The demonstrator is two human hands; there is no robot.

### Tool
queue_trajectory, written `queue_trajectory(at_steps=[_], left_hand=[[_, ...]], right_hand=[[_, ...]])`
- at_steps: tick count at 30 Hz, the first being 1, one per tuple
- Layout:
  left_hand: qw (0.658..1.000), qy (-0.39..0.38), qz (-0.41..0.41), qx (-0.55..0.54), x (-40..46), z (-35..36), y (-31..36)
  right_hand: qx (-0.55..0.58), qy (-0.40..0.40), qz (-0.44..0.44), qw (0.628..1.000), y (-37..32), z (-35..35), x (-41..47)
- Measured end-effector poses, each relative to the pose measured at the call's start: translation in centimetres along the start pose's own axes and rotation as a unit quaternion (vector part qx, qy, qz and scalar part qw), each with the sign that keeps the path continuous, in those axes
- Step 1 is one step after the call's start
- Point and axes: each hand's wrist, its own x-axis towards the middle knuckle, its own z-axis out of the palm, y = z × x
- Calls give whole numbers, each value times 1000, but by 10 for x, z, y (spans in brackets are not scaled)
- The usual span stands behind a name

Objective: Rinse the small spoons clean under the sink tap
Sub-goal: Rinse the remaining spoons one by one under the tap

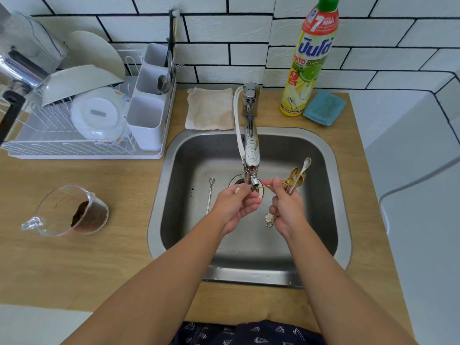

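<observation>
Gold spoons (pixel 295 177), white-tiled wall (pixel 224 28) with black grout, yellow bottle (pixel 307 70), blue cloth (pixel 324 108)

Both my forearms come in from 6 o'clock and angle toward each other, wrists nearly meeting in the middle. My left hand (pixel 236 207) is at about 11 o'clock of the right one, palm turned up a bit, fingers curled in with thumb and fingertips pinched together. My right hand (pixel 286 210) sits just beside it, fingers wrapped tight in a fist-like grip, thumb and index finger pinching out toward 10 o'clock.
</observation>
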Motion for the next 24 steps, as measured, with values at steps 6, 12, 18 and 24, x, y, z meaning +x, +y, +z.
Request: queue_trajectory(at_steps=[6, 12, 18, 24], left_hand=[[994, -81, -1, -69, -3, 1, 3], [998, -13, 31, 51, -3, -1, 1], [798, 54, 277, 532, -4, -12, -5], [717, 93, 245, 646, 0, -15, -6]], right_hand=[[25, 36, -17, 999, -3, -1, 0], [-22, 49, -41, 998, -11, 7, -2], [-8, 76, -27, 997, -13, 21, -7], [10, 73, 12, 997, -8, 22, -9]])
